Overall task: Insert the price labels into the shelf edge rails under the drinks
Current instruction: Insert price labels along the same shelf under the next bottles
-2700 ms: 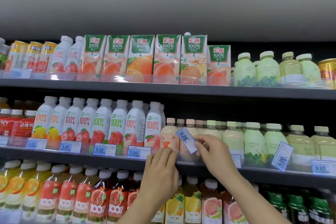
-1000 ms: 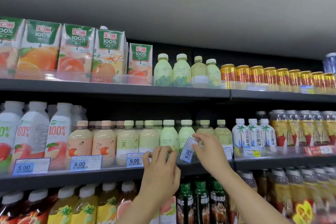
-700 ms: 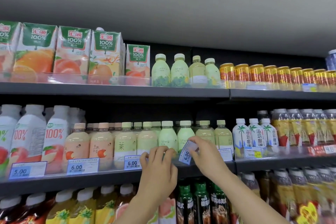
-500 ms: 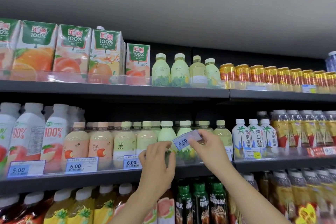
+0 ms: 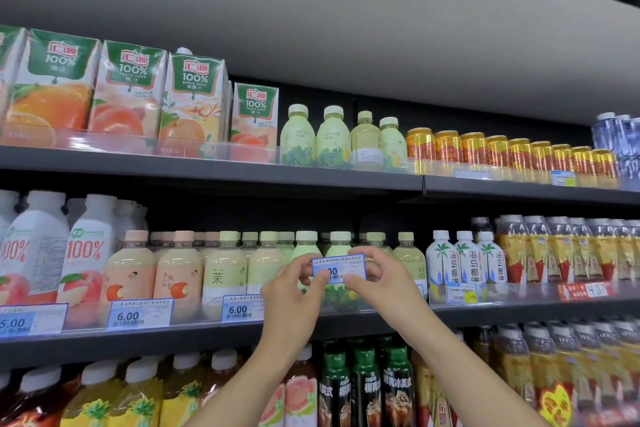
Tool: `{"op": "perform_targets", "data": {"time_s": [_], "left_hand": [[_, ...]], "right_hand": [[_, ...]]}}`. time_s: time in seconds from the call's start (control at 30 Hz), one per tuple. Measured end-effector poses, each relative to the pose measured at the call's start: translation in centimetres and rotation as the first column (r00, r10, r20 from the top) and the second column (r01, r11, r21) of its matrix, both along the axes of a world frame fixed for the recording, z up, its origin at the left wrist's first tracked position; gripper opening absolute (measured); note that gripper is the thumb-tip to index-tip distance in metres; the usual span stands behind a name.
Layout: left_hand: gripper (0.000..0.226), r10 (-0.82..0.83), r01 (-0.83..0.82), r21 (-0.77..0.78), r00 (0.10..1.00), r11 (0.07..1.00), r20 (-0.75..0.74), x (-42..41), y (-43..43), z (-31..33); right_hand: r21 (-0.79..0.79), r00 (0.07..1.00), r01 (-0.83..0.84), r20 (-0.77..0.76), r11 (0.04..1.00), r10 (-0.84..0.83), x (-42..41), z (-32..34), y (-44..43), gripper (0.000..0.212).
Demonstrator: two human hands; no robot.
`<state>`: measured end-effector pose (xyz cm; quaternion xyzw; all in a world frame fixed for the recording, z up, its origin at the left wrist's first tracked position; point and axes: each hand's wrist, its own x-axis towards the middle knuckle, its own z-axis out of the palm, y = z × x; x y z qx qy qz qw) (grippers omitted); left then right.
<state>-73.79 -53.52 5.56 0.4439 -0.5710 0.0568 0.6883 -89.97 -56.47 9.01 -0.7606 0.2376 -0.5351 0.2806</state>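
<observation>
A white and blue price label point(image 5: 341, 269) is held level in front of the pale green bottles point(image 5: 341, 250) on the middle shelf. My left hand point(image 5: 294, 291) pinches its left end, covering part of the price. My right hand point(image 5: 377, 279) pinches its right end. The label sits above the clear edge rail point(image 5: 349, 305) of that shelf, not in it. Further left along the rail sit two 6.00 labels point(image 5: 140, 314) point(image 5: 242, 308) and a 5.00 label point(image 5: 31, 321).
Juice cartons point(image 5: 128, 90), green bottles and gold cans point(image 5: 512, 154) fill the top shelf. Coconut drink bottles point(image 5: 464, 258) with a small yellow tag point(image 5: 462, 293) stand right of my hands. Dark bottles point(image 5: 363, 388) line the shelf below.
My view shifted right along the shelf. The label, earlier tilted in my right hand alone, is now level and held at both ends by both hands, slightly higher.
</observation>
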Motion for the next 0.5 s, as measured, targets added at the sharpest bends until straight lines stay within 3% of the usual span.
{"op": "perform_targets", "data": {"time_s": [0.13,0.23,0.33,0.5], "left_hand": [[0.021,0.016,-0.017,0.02,1.0,1.0,0.025,-0.4,-0.7,-0.3],[0.02,0.01,-0.012,0.033,0.998,0.999,0.058,-1.1,-1.4,-0.3],[0.021,0.003,-0.004,0.01,0.994,1.0,0.113,-2.5,-2.4,-0.6],[0.027,0.244,-0.249,-0.032,0.904,0.968,0.352,-6.1,-4.0,-2.1]], "right_hand": [[-0.052,0.997,0.072,-0.008,0.996,-0.072,-1.0,0.0,-0.5,0.033],[-0.212,0.961,0.227,-0.109,0.95,-0.254,-2.1,0.0,-0.8,0.019],[-0.367,0.887,0.339,-0.183,0.866,-0.425,-4.0,-0.4,-1.9,0.019],[-0.327,0.844,0.514,0.025,0.793,-0.536,-9.7,-0.1,-4.8,0.016]]}}
